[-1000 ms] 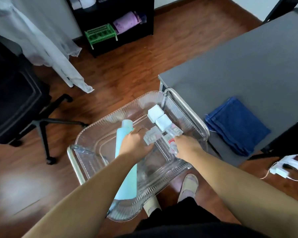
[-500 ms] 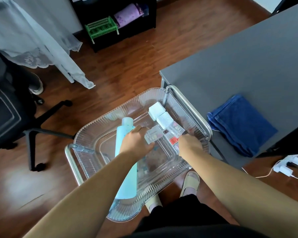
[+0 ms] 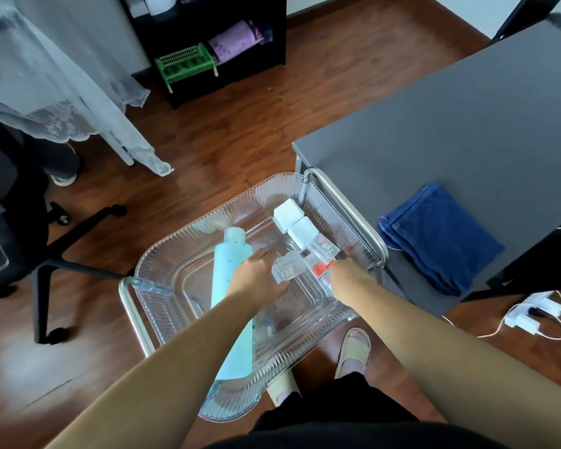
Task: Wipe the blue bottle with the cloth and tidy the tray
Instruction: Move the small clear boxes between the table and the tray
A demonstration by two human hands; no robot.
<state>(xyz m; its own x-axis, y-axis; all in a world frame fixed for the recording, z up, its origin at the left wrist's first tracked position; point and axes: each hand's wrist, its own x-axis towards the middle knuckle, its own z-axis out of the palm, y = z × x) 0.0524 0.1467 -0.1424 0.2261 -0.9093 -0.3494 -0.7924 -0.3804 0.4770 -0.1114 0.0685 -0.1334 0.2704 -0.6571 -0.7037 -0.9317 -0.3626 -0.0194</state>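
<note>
**Both hands in the tray, sorting the small boxes**

The blue bottle (image 3: 232, 306) lies on its side along the left half of the clear ribbed tray (image 3: 175, 260), cap toward the far edge, partly under the left forearm. The left hand (image 3: 256, 280) has its fingers curled round a small clear box (image 3: 285, 268) mid-tray. The right hand (image 3: 347, 280) reaches in at the tray's right edge beside a clear box with a red label (image 3: 321, 259) — its fingers are hidden, so I cannot tell whether they pinch anything. Two white boxes (image 3: 293, 223) sit toward the far right corner. The blue cloth (image 3: 438, 234) lies folded on the counter (image 3: 450, 118) near its front edge, untouched.

The bottle looks like light, smooth plastic — probably slippery and prone to rolling; a full-hand wrap round mid-body should hold best
</note>
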